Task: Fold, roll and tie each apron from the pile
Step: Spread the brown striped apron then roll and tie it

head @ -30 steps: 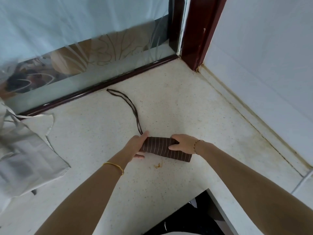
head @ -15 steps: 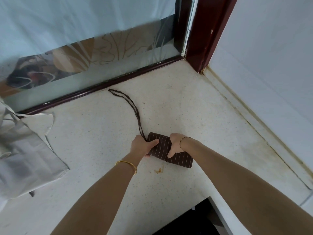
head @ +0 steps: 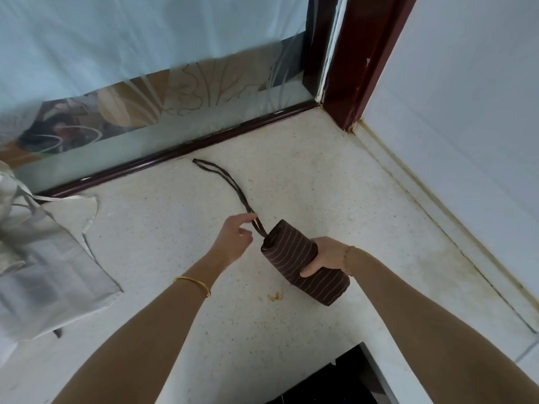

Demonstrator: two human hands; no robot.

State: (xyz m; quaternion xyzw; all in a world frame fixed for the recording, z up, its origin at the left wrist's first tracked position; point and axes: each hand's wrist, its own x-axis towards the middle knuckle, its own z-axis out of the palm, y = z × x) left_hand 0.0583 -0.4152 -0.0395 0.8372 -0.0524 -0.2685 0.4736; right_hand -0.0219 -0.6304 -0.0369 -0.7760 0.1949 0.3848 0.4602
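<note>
Speckled counter (head: 291,176), grey aprons (head: 49,258) far left; right hand (head: 326,255) gripping striped roll (head: 303,263), left hand (head: 236,237) pinching its strap (head: 230,182).

Single head-worn wide-angle view, looking forward and down onto the desk (head: 175,287) corner, close above both forearms; glass panel (head: 145,83) ahead, wall (head: 466,112) at right, strong edge distortion.

Bare forearms; thin gold bangle (head: 194,284) left wrist; bracelet (head: 347,259) right.
</note>
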